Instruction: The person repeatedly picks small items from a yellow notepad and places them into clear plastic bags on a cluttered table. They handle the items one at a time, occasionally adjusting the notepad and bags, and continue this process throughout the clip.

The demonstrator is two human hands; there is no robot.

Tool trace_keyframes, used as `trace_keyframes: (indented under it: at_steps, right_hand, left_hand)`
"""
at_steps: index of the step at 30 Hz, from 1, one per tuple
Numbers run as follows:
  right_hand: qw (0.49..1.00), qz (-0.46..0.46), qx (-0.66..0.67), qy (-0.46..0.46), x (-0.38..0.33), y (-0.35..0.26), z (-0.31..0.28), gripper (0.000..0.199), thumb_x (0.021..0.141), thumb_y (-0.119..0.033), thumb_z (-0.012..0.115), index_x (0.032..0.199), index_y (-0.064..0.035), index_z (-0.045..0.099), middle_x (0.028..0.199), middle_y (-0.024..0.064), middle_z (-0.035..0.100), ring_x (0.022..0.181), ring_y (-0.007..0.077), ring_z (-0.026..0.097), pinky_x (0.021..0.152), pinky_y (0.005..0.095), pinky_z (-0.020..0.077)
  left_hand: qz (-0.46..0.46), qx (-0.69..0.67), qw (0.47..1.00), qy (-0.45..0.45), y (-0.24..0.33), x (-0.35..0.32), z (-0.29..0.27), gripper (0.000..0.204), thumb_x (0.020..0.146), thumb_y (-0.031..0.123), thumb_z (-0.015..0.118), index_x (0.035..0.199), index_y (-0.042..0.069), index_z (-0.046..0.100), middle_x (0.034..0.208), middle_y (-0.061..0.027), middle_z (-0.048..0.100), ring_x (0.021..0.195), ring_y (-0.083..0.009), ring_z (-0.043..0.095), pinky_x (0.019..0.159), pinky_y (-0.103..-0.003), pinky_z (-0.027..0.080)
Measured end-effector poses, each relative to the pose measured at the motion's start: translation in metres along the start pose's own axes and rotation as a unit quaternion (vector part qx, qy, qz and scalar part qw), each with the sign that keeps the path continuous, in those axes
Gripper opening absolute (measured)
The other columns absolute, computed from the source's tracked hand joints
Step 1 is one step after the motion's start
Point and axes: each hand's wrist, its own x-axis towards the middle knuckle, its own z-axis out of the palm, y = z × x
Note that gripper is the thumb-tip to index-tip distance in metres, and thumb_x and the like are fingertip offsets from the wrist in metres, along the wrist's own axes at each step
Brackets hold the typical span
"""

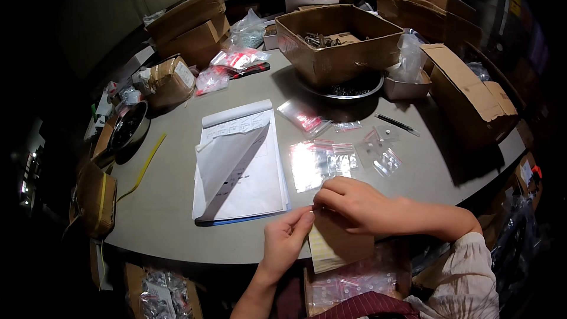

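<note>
In the head view, the yellow-patterned sheet [333, 251] is at the near edge of the worktop [159, 201], right of the notepad [260, 192], its near end reaching over a box of small clear bags [354, 280]. The left hand [285, 241] has its fingers closed on the sheet's far left corner, thumb near the edge. The right hand [357, 204] arches over the far part, fingers curled in close to the left fingertips; whether they grip anything I cannot tell, as the hand hides it.

The sheet looks very light and thin, probably paper or label stock: flexible, likely to bend or crease under pressure, and not very slippery. Corners and margins seem the best hold, with a light pinch. The flat zip bags [319, 162] lying farther off look softer and slicker, better lifted by a rim
</note>
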Motion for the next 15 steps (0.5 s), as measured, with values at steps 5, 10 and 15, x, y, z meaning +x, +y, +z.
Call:
trace_keyframes:
  at_steps: [5,10,15]
  right_hand:
    - [0.997,0.006,-0.054,0.052,-0.005,-0.005,0.011,0.033,0.082,-0.003,0.075,0.111,-0.0021,0.06,0.102,0.0139,0.06,0.095,0.0346,0.062,0.083,0.0427,0.0518]
    - [0.997,0.027,-0.057,0.035,-0.007,-0.007,0.01,0.041,0.078,-0.003,0.075,0.116,-0.0022,0.059,0.108,0.0151,0.059,0.103,0.0355,0.061,0.09,0.0426,0.0513]
    - [0.999,0.047,-0.024,0.012,-0.007,-0.011,0.002,0.041,0.079,-0.007,0.073,0.117,-0.0016,0.06,0.109,0.0152,0.06,0.102,0.0355,0.062,0.09,0.0422,0.0521]
  left_hand:
    - [-0.017,0.043,0.998,0.031,-0.002,0.003,0.002,0.022,0.104,0.014,0.069,0.115,-0.004,0.075,0.084,-0.0006,0.074,0.078,-0.0031,0.06,0.069,-0.022,0.049]
    - [-0.012,0.095,0.995,0.029,0.001,0.003,0.004,0.019,0.102,0.014,0.071,0.109,-0.003,0.076,0.079,-0.0018,0.075,0.075,-0.0028,0.061,0.068,-0.022,0.05]
    - [-0.02,0.077,0.996,0.044,0.001,0.0,0.005,0.02,0.102,0.016,0.071,0.108,-0.003,0.076,0.081,-0.0024,0.075,0.078,-0.0027,0.062,0.069,-0.022,0.051]
